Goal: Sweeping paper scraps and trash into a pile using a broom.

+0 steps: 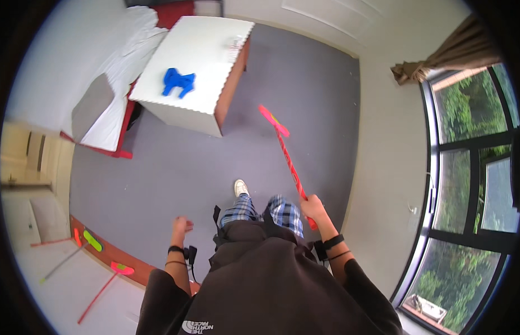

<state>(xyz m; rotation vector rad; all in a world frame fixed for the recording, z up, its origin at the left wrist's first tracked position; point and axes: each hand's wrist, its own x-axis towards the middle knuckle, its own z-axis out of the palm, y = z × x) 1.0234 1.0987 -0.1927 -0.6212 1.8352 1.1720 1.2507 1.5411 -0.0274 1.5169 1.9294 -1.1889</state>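
Observation:
My right hand (313,207) is wrapped round the red patterned handle of a broom (291,167), close to the handle's near end. The handle slants away and to the left, ending in a pink head (274,121) with a yellow-green patch. That head is over the grey floor, right of the white-topped table; whether it touches the floor I cannot tell. My left hand (182,225) hangs at my left side, its fingers loosely bent and nothing visible in them. Both wrists carry black bands.
A blue cloth-like item (179,82) lies on the white-topped table (207,50). Left of it stands a red-framed bed (124,125) with white sheeting. Several brooms or mops, one with a green head (93,241), lean at the lower left. Windows (466,184) line the right wall.

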